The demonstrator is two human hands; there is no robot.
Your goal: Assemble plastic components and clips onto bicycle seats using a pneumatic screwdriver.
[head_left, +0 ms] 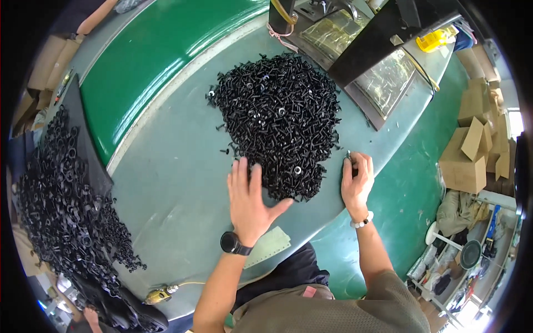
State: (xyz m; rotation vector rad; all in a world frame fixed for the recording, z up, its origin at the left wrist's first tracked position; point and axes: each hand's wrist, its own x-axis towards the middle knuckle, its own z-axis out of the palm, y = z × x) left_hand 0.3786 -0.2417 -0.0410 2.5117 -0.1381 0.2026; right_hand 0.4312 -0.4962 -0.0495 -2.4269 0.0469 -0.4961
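Note:
A large heap of small black screws (277, 116) is spread over the grey-green tabletop, with a few shiny silver rings among them. At the heap's near left edge lies my left hand (249, 202), palm down with the fingers stretched out and the thumb spread; its fingertips touch the outermost screws. To the right of the heap, by the table's edge, my right hand (357, 182) is closed with curled fingers. Something small and shiny shows at its fingertips, too small to name.
A machine with a dark metal frame (366, 50) stands at the far right of the table. On the left lies another heap of black parts (72, 194). A yellow-handled tool (160, 295) with a cord rests near the front edge. Cardboard boxes (465, 164) stand on the green floor.

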